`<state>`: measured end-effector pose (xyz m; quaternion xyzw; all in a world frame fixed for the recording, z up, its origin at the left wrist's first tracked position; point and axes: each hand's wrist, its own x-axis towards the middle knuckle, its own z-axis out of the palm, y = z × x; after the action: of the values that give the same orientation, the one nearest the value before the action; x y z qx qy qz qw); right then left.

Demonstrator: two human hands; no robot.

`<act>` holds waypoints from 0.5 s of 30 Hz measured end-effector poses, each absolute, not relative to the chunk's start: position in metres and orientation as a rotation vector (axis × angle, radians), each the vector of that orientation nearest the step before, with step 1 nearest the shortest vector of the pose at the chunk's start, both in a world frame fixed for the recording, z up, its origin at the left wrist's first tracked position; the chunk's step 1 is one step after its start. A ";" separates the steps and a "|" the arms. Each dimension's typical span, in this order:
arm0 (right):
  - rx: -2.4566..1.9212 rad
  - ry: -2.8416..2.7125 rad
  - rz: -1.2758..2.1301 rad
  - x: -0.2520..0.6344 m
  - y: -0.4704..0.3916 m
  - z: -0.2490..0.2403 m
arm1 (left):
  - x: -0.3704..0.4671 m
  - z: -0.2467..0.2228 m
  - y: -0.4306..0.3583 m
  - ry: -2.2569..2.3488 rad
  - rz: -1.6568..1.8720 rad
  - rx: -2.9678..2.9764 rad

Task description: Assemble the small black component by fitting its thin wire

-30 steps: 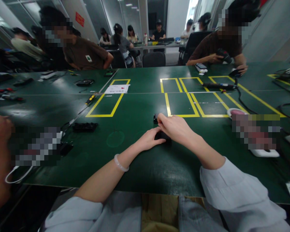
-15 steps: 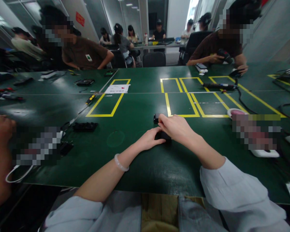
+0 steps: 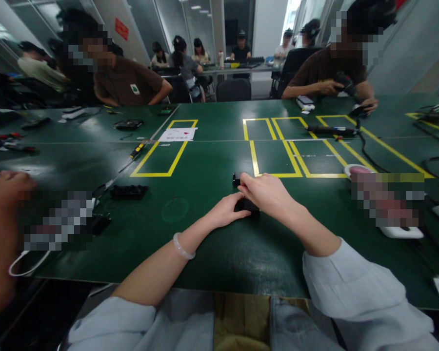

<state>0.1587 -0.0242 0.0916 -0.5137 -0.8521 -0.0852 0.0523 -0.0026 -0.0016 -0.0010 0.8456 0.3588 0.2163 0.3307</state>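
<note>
My left hand (image 3: 225, 210) rests on the table with its thumb and fingers around a black block-like part (image 3: 252, 207). Just above that part, my right hand (image 3: 265, 191) is closed, fingertips curled down in a pinch; whatever they grip is hidden. A small black piece (image 3: 236, 179) shows beyond the right fingertips, and I cannot tell whether it joins the block. Both hands touch or nearly touch each other and cover most of the black part.
The green table (image 3: 205, 253) carries yellow tape outlines (image 3: 254, 158). On the left lie a black ridged part (image 3: 129, 191), a yellow-black screwdriver (image 3: 136, 151) and a co-worker's hand (image 3: 12, 187). A black cylindrical tool (image 3: 331, 130) lies right, beyond a white-edged item (image 3: 402, 231). A paper sheet (image 3: 177, 134) lies further back.
My hands and the black part look the same. The co-worker's hand at the left edge has moved a little right. The co-worker at the back right has shifted the handheld tool slightly.
</note>
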 end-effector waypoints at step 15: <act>-1.554 -2.593 -0.258 0.158 -0.024 0.092 | -0.003 -0.001 -0.001 0.938 0.567 2.213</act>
<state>0.1583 -0.0245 0.0920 -0.5115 -0.8534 -0.0849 0.0539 -0.0026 -0.0015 -0.0011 0.8460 0.3585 0.2168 0.3296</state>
